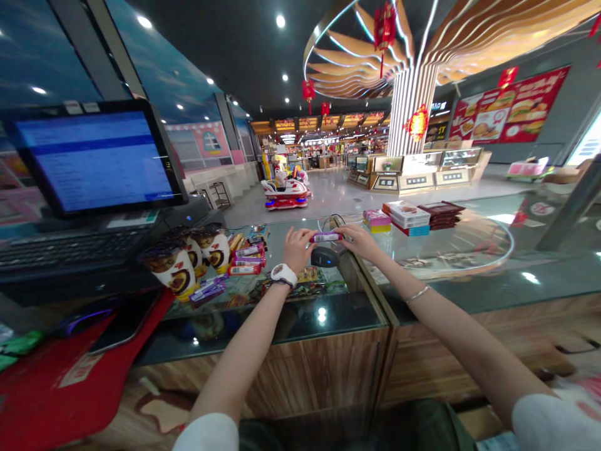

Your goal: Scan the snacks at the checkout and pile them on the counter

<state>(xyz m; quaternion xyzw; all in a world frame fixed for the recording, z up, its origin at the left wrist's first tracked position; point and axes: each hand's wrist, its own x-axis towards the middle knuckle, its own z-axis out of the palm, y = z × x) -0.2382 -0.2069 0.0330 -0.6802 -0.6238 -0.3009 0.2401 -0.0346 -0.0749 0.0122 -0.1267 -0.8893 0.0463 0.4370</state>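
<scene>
A slim purple candy roll (326, 237) is stretched level between my two hands above the glass counter. My left hand (297, 245), with a white watch on its wrist, pinches the roll's left end. At the other end, my right hand (359, 242) grips it between thumb and fingers; a silver bangle circles that forearm. Just below the roll sits a dark barcode scanner (325, 256) with a small blue light. Left of my left hand lie several more candy rolls (247, 260), purple and orange. Beside them stand several cups (171, 266) with dark tops.
On the left are a monitor (96, 160), a keyboard (61, 250), and a phone (124, 319) on a red mat (94, 388). Stacked boxes (407, 216) and dark brown packets (441, 215) stand on the right-hand glass counter (488, 250). A seam divides the two counters.
</scene>
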